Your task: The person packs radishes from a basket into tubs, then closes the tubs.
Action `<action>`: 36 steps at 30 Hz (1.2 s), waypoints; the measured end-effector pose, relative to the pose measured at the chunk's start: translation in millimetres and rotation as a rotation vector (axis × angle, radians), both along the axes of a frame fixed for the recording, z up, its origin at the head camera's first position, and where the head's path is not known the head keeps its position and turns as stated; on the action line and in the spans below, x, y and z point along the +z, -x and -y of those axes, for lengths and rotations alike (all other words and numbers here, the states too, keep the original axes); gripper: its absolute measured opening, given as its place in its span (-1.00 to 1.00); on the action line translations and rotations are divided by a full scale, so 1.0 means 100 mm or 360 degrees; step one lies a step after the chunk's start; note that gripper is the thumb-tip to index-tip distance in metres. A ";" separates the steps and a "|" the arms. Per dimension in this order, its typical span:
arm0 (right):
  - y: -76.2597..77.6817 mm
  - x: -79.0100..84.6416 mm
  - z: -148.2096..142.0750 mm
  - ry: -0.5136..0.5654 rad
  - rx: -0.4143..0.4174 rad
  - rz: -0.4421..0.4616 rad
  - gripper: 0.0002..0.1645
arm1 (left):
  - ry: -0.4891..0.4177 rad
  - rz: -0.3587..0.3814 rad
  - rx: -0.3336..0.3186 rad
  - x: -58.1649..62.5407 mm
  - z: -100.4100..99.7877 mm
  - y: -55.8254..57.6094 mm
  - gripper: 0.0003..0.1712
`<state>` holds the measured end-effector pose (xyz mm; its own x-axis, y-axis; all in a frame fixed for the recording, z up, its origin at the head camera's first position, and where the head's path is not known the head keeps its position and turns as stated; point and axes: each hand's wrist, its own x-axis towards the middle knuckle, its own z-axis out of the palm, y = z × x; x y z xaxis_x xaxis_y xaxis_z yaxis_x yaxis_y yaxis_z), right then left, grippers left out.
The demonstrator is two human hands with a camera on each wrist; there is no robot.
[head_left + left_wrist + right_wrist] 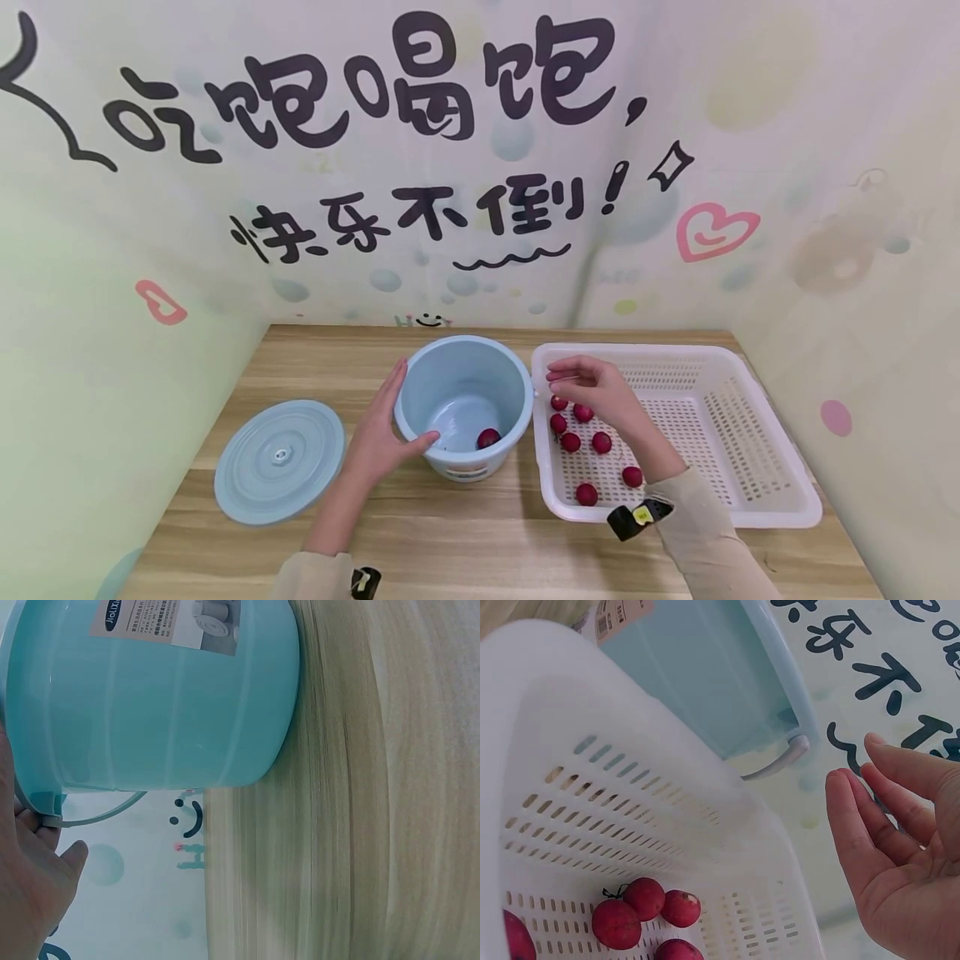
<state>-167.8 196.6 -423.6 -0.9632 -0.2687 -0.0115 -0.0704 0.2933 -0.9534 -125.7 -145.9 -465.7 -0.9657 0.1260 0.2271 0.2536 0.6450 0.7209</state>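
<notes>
Nearest, the white basket (795,510) carries seven visible radishes (602,442) toward its bucket side, perhaps for a short reach. The lid (255,450) lies apart on the desk (465,542), leaving the blue bucket (442,383) uncovered; one radish is inside. The left hand (377,436) spreads along its rim, probably to steady it. The right hand (603,393) has an empty, loosely spread grip above the basket's edge. Only the head view shows the bucket's inside; the left wrist view shows fingertips beside the handle (105,816).

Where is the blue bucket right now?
In the head view, the blue bucket stands upright between the lid on its left and the white basket on its right; the left hand touches its rim.
</notes>
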 end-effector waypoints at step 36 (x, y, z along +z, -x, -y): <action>0.17 -0.31 -0.25 -0.0093 -0.0120 0.0028 -0.50 | 0.0010 -0.0013 0.0013 0.00 0.00 -0.01 0.26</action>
<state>-184.7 221.4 -454.7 -0.9802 -0.1936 -0.0418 -0.0297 0.3523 -0.9354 -125.0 -146.1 -465.9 -0.9648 0.1198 0.2341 0.2543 0.6517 0.7146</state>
